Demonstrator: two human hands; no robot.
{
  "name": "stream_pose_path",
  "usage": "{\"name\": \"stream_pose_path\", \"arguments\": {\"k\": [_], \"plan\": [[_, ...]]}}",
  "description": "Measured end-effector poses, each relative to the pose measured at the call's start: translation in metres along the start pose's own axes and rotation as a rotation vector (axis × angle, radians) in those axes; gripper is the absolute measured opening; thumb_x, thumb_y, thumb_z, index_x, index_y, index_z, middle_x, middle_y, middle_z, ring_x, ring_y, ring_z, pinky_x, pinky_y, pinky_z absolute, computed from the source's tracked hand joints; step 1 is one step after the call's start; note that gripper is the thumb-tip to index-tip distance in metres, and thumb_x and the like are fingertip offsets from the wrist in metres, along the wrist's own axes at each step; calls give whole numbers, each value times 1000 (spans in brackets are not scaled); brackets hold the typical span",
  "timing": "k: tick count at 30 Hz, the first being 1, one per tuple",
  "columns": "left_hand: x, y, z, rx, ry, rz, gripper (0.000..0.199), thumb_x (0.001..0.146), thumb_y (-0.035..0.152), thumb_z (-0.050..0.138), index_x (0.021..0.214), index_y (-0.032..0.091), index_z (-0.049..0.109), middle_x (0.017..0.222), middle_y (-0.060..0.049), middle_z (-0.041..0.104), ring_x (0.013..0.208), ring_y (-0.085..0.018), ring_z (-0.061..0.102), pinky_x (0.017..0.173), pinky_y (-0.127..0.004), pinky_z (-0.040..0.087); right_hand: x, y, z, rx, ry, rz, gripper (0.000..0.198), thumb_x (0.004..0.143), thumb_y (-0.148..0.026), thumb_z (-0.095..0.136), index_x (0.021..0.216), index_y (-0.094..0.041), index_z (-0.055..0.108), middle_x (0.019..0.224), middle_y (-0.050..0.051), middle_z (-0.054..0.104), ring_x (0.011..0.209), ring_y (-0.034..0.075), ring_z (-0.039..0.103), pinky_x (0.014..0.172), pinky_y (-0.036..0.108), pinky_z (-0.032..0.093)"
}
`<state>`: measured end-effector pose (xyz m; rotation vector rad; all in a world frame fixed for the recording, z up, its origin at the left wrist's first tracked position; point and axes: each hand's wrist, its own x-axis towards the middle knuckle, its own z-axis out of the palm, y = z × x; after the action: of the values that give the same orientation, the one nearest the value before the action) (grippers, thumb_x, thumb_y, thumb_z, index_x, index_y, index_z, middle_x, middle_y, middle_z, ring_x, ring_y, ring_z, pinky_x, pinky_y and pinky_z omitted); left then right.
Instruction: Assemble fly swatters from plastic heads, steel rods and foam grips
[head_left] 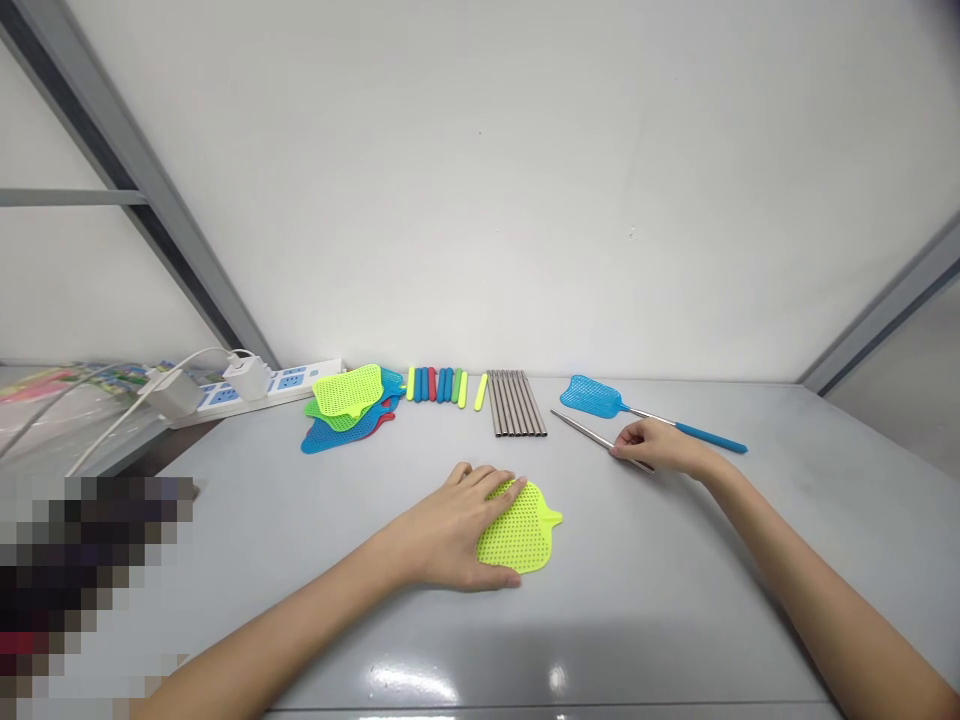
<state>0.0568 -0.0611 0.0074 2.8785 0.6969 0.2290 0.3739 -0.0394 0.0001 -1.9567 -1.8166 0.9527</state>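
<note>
My left hand [457,530] spans a yellow-green fly swatter head [521,535] lying on the table, its thumb along the near edge and its fingers over the far part. A short pointed socket on the head faces right. Farther right, my right hand [656,445] pinches a thin metal tube [581,430] near its close end; the tube slants away to the left. Just behind that hand lies a blue fly swatter [592,396] with a metal shaft and a blue handle [711,437].
Several metal tubes [517,405] lie side by side near the wall. Left of them is a row of coloured handle grips [439,385], with one yellow grip [481,392] apart. A pile of swatter heads [349,390] lies by a power strip [292,380] with white chargers and cables.
</note>
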Motion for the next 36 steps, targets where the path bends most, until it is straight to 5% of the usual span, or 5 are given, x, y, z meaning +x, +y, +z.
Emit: {"name": "stream_pose_path", "arguments": {"k": [7, 11, 20, 29, 36], "plan": [[-1, -3, 5, -103, 5, -109, 90, 61, 62, 54, 132, 21, 20, 120, -11, 35, 110, -29, 31, 90, -40, 33, -7, -8, -5, 312, -134, -22, 30, 70, -44, 54, 66, -14, 55, 67, 4, 56, 54, 10, 47, 48, 22, 34], [1, -5, 8, -190, 42, -181, 85, 68, 55, 53, 134, 26, 8, 114, -9, 34, 108, -24, 34, 90, -37, 34, -9, -14, -5, 555, -92, -106, 30, 70, -45, 57, 71, -15, 55, 63, 0, 48, 51, 8, 41, 48, 21, 32], [11, -17, 6, -165, 285, -392, 50, 73, 57, 43, 107, 21, 42, 92, -5, 45, 89, -21, 44, 76, -35, 39, 4, -9, 6, 957, -125, -24, 25, 67, -37, 64, 72, -13, 59, 54, -5, 37, 43, 3, 29, 40, 19, 25], [14, -23, 17, -169, 228, -399, 38, 79, 54, 34, 82, 20, 50, 80, -2, 52, 73, -16, 49, 64, -28, 38, 13, -10, 31, 1163, -257, -3, 19, 72, -32, 62, 71, -13, 58, 50, -5, 40, 41, 3, 32, 40, 17, 27], [14, -23, 18, -170, 249, -383, 36, 82, 49, 31, 75, 19, 48, 75, 0, 51, 67, -14, 47, 59, -26, 36, 18, -8, 35, 1176, -208, 4, 23, 75, -35, 56, 74, -12, 61, 46, -4, 46, 40, 4, 37, 39, 17, 29]]}}
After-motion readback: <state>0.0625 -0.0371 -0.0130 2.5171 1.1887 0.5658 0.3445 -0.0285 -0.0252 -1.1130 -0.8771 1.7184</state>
